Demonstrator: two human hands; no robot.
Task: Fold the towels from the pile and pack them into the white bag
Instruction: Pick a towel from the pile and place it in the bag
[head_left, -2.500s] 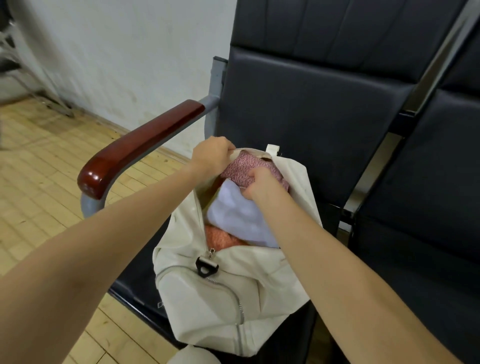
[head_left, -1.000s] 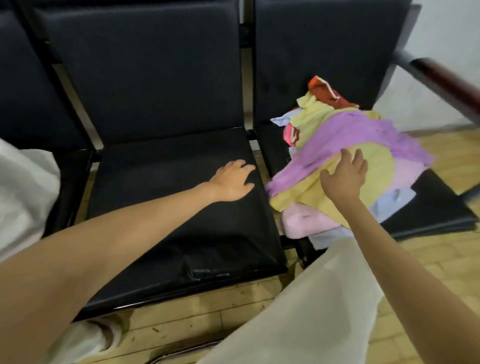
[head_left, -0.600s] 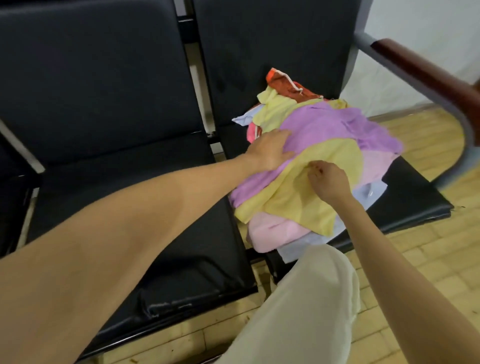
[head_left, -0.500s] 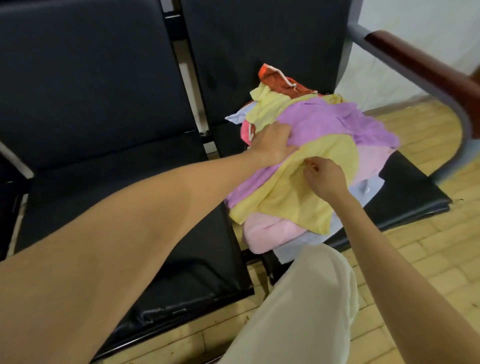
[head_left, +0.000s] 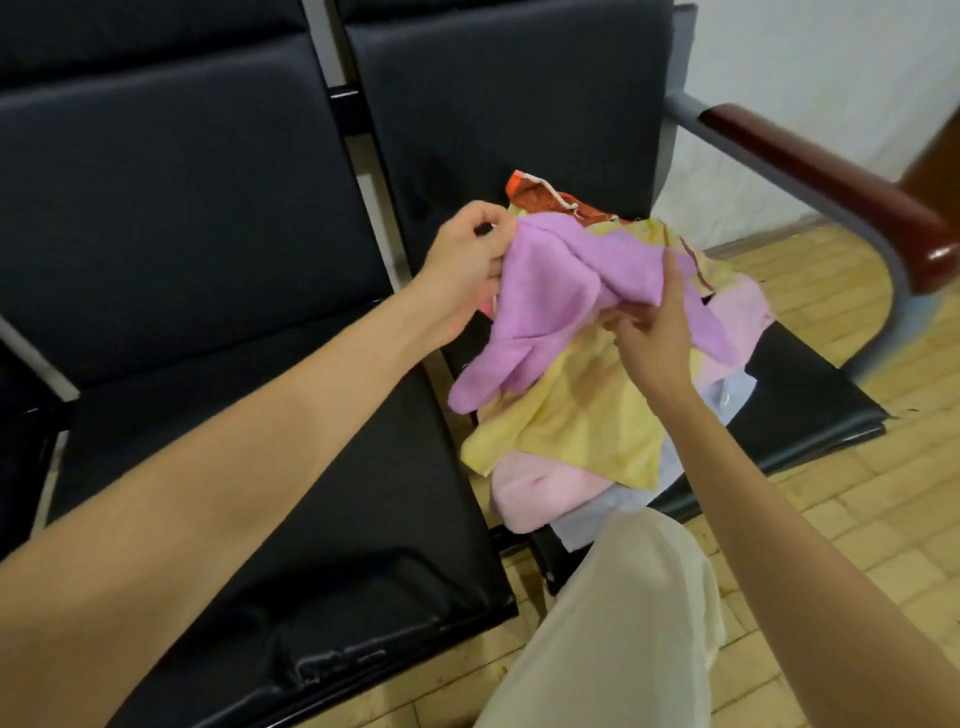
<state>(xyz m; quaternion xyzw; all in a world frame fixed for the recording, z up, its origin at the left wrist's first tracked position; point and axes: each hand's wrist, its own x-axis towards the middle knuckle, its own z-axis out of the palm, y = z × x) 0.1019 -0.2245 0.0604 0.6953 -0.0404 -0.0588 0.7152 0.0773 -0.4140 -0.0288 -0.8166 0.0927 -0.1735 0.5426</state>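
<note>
A purple towel hangs crumpled above the pile, lifted off it. My left hand grips its upper left edge. My right hand pinches its right side, thumb on top. Beneath lies the pile: a yellow towel, a pink towel, a pale blue one and an orange-red one at the back. The pile sits on the right black seat. The white bag is out of view.
The middle black seat lies to the left of the pile. A red-brown wooden armrest on a grey metal bar curves down at the right. My knee in pale trousers is at the bottom. Wooden floor runs below and right.
I turned from the bag to the pile. Both hands took hold of the purple towel and raised it off the yellow one.
</note>
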